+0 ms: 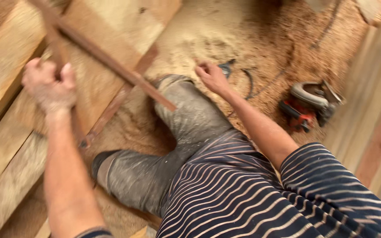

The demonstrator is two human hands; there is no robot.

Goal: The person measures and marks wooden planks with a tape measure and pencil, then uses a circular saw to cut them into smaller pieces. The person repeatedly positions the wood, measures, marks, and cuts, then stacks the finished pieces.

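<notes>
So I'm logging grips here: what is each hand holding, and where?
Left hand grips a rusty metal bar near its crossing. Right hand reaches to a blue thing; hold unclear.

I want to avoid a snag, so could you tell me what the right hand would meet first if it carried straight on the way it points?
The right hand points up the picture; just past its fingers lies a small blue-handled tool, then sawdust floor. Blur hides whether they already touch.

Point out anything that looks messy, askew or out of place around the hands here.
Sawdust covers the floor thickly. A circular saw lies tipped in it, its cord trailing loose toward the right hand. The left hand grips a rusty metal bar that crosses another bar askew over the planks.
</notes>
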